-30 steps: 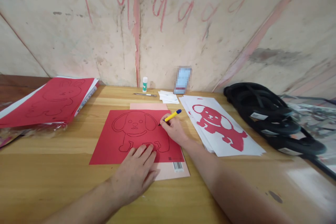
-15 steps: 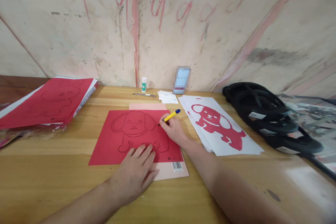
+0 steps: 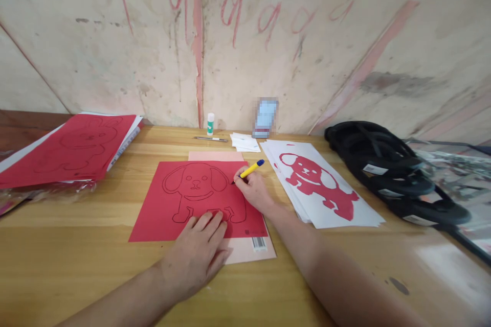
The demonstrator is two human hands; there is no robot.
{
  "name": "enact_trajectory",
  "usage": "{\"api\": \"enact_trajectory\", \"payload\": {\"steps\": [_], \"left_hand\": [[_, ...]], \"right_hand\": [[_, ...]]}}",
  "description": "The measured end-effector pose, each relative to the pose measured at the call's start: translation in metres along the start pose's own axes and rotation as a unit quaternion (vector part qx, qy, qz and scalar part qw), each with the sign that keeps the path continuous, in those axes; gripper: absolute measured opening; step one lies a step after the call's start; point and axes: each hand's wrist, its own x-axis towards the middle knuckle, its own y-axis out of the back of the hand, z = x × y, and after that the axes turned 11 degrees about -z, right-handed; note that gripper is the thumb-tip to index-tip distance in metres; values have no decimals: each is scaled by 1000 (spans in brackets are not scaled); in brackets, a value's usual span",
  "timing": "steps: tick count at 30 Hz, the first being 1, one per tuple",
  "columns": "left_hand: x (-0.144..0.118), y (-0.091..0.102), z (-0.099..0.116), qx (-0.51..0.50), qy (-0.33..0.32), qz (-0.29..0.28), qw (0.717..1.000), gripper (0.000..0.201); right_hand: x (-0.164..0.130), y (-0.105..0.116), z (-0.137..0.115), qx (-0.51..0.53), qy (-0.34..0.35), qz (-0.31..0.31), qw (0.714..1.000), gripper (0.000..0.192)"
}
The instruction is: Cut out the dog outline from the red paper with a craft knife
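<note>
**Pen tip on the red dog sheet**

Fingers of the right hand (image 3: 253,190) pinch a yellow pen (image 3: 249,169) with a blue cap, its tip touching the red sheet (image 3: 157,209) at the outlined dog's ear; left hand (image 3: 197,253) lies flat, fingers spread, on that sheet's near edge; the matte red sheet rests on a pale pink card (image 3: 245,250) on the wooden table (image 3: 76,255). Right of the sheet lie white pages (image 3: 356,214) bearing a red dog cut-out; beyond it, a glue stick (image 3: 210,123).

We see two bare forearms, no sleeves in view. Left hand (image 3: 197,255): no rings, no watch, no glove. Right hand (image 3: 253,190): same, nothing worn. Nails short, unpainted. We spot no wristbands, no markings.
</note>
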Motion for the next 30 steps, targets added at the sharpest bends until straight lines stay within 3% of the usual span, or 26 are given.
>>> {"api": "enact_trajectory", "payload": {"steps": [30], "left_hand": [[1,2,-1,3,-1,-1,1000,45]], "right_hand": [[0,0,1,-11,-14,20,1000,12]]}}
